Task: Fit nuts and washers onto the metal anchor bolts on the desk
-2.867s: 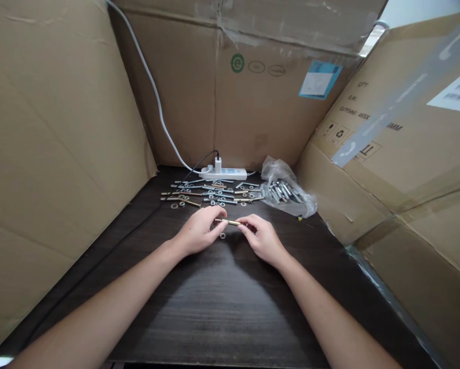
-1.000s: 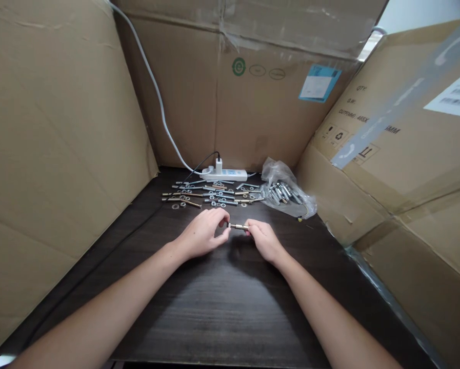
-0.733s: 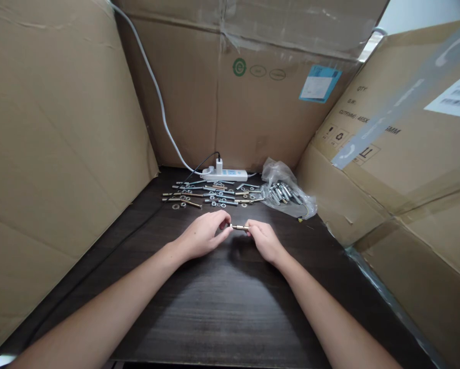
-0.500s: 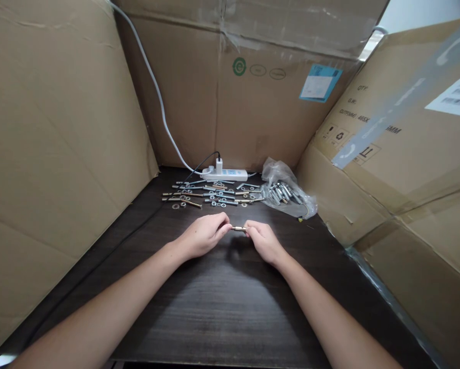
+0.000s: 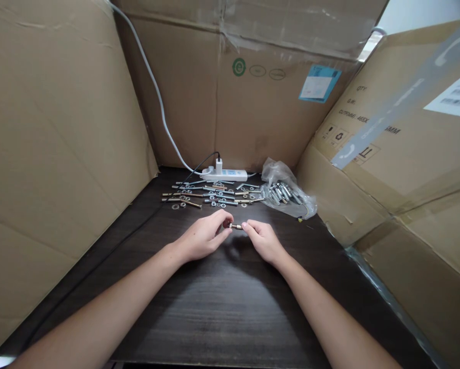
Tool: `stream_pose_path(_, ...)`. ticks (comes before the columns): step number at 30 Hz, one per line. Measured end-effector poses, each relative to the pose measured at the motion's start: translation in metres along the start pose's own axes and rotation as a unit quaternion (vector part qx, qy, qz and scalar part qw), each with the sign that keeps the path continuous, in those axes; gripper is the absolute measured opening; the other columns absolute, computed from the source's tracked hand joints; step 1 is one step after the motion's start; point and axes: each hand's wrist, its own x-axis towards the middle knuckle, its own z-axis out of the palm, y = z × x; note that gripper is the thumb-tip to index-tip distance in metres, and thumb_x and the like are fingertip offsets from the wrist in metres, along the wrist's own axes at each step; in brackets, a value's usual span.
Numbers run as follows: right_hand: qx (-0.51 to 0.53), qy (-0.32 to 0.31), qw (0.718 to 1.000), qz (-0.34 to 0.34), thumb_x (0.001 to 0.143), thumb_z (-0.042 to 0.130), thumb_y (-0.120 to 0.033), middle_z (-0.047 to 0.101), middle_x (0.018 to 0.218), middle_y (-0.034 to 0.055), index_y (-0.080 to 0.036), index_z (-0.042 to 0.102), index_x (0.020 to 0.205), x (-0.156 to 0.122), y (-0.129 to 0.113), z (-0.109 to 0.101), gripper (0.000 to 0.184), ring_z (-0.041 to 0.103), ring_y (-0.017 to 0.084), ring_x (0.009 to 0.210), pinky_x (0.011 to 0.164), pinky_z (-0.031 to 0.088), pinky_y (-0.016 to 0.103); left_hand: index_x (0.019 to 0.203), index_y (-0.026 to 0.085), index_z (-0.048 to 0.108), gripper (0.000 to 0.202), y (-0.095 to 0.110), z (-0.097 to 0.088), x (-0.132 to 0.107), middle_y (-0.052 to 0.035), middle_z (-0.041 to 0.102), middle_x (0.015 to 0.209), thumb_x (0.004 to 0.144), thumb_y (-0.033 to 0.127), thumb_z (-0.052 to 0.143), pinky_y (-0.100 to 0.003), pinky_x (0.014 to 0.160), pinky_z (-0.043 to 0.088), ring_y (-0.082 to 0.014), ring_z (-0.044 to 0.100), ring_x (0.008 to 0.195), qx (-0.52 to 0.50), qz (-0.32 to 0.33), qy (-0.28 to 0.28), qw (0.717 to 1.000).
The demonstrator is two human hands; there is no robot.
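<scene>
Both hands meet over the middle of a dark wooden table (image 5: 222, 307). My left hand (image 5: 201, 237) pinches the left end of a short brass-coloured bolt (image 5: 235, 226). My right hand (image 5: 263, 241) pinches its right end with curled fingers. The bolt lies level between the two hands, just above the tabletop. Only a short piece of it shows between the fingertips.
Behind the hands lie rows of several bolts, nuts and washers (image 5: 210, 196). A clear plastic bag of bolts (image 5: 285, 192) sits at the back right. A white power strip (image 5: 224, 174) with a white cable (image 5: 153, 92) lies against the rear box. Cardboard boxes (image 5: 60, 143) wall in the table.
The visible length of bolt between my hands has shortened as the hands drew together. A nut that lay on the table below the bolt 2.9 s ago is no longer seen.
</scene>
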Motion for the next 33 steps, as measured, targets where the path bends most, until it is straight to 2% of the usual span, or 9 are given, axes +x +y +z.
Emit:
stream_pose_path(8,0.006,0.011,1.000,0.002,0.088,0.040,-0.044,0.028,0.057,-0.0043,-0.019,0.031,0.058,0.000,0.001,0.001,0.041,0.030,0.010,0.054,0.052,0.023,0.024,0.108,0.021,0.050,0.020,-0.005,0.003,0.002,-0.0018,0.062,0.095,0.092,0.031,0.043,-0.027,0.072,0.045,-0.0157,0.058,0.082,0.012,-0.021,-0.006,1.000)
stream_pose_path(19,-0.009,0.005,1.000,-0.002,0.088,0.039,-0.044,0.028,0.056,-0.0042,-0.019,0.030,0.057,-0.001,-0.001,0.000,0.041,0.030,0.010,0.054,0.052,0.023,0.025,0.092,0.021,0.052,0.022,-0.006,0.005,0.004,-0.0013,0.062,0.083,0.094,0.036,0.036,-0.027,0.065,0.039,-0.0167,0.056,0.073,0.081,-0.038,-0.008,0.996)
stream_pose_path(24,0.002,0.022,1.000,-0.004,0.088,0.040,-0.045,0.029,0.055,-0.0045,-0.019,0.030,0.057,0.000,0.001,0.000,0.041,0.031,0.010,0.054,0.052,0.023,0.025,0.089,0.020,0.050,0.022,-0.007,0.006,0.004,0.0010,0.057,0.076,0.094,0.036,0.035,-0.025,0.061,0.037,-0.0134,0.051,0.066,0.027,-0.068,0.013,0.997)
stream_pose_path(28,0.006,0.021,1.000,-0.005,0.088,0.040,-0.045,0.028,0.056,-0.0047,-0.019,0.030,0.058,-0.001,-0.001,0.000,0.041,0.030,0.009,0.054,0.052,0.022,0.025,0.088,0.020,0.047,0.016,-0.009,0.008,0.003,0.0034,0.052,0.071,0.091,0.036,0.044,-0.023,0.057,0.035,-0.0117,0.047,0.060,-0.007,-0.072,-0.001,0.997)
stream_pose_path(33,0.000,0.009,1.000,-0.004,0.088,0.040,-0.044,0.027,0.056,-0.0048,-0.019,0.029,0.058,-0.001,0.000,0.001,0.041,0.030,0.009,0.054,0.052,0.022,0.025,0.087,0.020,0.045,0.011,-0.012,0.009,0.004,0.0047,0.048,0.066,0.090,0.030,0.043,-0.022,0.055,0.032,-0.0108,0.044,0.057,-0.018,-0.066,-0.006,0.998)
